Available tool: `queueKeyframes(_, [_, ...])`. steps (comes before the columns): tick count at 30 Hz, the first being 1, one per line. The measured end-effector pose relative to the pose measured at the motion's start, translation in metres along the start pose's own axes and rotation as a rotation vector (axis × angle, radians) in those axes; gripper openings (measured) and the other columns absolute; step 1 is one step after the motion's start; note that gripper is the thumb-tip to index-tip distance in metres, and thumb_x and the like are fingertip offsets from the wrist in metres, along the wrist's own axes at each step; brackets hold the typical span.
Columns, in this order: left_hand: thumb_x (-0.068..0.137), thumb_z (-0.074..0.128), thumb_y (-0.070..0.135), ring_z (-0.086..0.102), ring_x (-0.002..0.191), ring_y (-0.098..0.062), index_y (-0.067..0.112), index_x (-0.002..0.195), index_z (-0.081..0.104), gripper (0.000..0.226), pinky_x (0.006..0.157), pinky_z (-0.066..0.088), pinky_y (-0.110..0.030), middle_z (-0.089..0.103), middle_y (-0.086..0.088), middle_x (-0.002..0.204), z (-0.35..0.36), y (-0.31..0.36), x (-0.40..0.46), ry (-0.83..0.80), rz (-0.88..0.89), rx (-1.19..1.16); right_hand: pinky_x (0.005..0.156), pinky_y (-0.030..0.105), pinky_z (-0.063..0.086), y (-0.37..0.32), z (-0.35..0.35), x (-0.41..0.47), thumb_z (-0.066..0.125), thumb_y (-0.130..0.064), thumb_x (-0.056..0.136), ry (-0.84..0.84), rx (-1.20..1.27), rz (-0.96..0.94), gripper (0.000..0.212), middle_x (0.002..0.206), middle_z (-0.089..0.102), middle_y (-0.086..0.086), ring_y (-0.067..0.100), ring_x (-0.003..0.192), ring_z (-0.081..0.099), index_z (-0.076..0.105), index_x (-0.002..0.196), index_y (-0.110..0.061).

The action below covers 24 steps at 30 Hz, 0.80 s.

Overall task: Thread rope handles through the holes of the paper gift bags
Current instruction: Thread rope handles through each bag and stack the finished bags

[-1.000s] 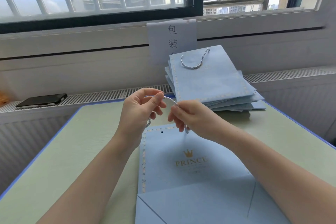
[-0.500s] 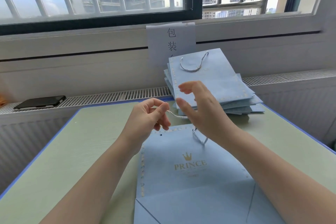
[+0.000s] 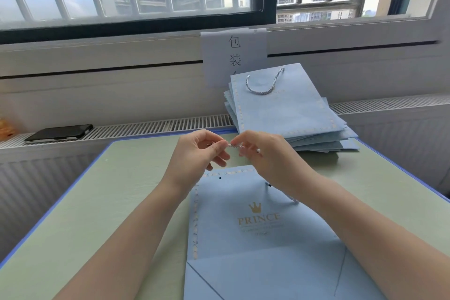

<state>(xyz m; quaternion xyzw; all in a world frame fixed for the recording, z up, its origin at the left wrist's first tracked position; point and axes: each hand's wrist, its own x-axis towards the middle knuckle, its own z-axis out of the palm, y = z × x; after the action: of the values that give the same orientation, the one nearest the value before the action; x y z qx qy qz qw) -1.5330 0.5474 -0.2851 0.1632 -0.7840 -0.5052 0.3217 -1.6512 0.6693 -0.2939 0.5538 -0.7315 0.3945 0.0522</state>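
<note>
Here the rope (image 3: 233, 146) stretches between both hands above the flat bag (image 3: 246, 224); left hand (image 3: 199, 151) and right hand (image 3: 263, 156) each pinch it. At one o'clock lies a bag stack (image 3: 292, 114); at ten o'clock, a phone (image 3: 59, 132).

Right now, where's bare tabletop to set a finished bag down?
Widest bare patch: the green tabletop left of the flat light-blue paper bag, out to the blue edge. A narrower strip lies right of that bag, in front of the stack of blue bags. Crowded: table centre, where both hands hold the twisted rope above the bag's top edge.
</note>
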Motion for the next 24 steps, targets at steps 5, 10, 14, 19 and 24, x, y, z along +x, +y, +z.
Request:
queueKeyframes(5, [0.087,0.065,0.019,0.066,0.067,-0.011,0.012,0.084,0.068,0.008,0.054,0.044,-0.018,0.071,-0.004,0.073,0.006,0.002,-0.002,-0.116,0.019,0.008,0.061,0.025,0.042,0.000,0.001,0.001,0.061,-0.026,0.091,-0.020,0.152,0.043,0.010,0.073,0.064,0.004,0.008,0.058,0.047,0.063,0.092,-0.016])
queueKeyframes(10, [0.092,0.053,0.042,0.055,0.107,-0.013,0.018,0.114,0.059,0.033,0.090,0.046,-0.036,0.059,0.002,0.116,-0.012,-0.020,0.009,-0.060,-0.002,0.702,0.055,0.029,0.035,0.002,-0.005,0.006,0.055,-0.019,0.094,0.076,0.203,0.124,0.014,0.060,0.051,0.005,0.012,0.052,0.038,0.061,0.082,-0.016])
queueKeyframes(14, [0.091,0.053,0.047,0.049,0.113,-0.018,0.020,0.119,0.055,0.038,0.098,0.042,-0.041,0.051,0.001,0.126,-0.022,-0.035,0.012,-0.215,-0.195,0.871,0.054,0.031,0.038,0.005,-0.005,0.006,0.046,-0.015,0.097,0.029,0.191,0.192,0.017,0.058,0.051,0.003,0.019,0.054,0.045,0.060,0.087,-0.015])
queueKeyframes(19, [0.091,0.059,0.032,0.054,0.085,-0.012,0.022,0.086,0.058,0.011,0.072,0.042,-0.026,0.060,0.006,0.090,-0.018,-0.026,0.010,-0.232,-0.118,0.776,0.058,0.032,0.049,0.002,0.001,0.002,0.040,-0.019,0.099,-0.069,0.119,0.204,0.014,0.067,0.065,-0.003,0.024,0.057,0.058,0.053,0.096,-0.022])
queueKeyframes(24, [0.089,0.062,0.022,0.054,0.074,-0.008,0.021,0.076,0.057,0.014,0.060,0.039,-0.021,0.059,0.007,0.079,-0.012,-0.017,0.007,-0.214,-0.054,0.650,0.066,0.036,0.052,0.002,0.002,0.001,0.041,-0.018,0.099,-0.114,0.068,0.201,0.021,0.072,0.065,-0.006,0.013,0.061,0.058,0.058,0.094,-0.029])
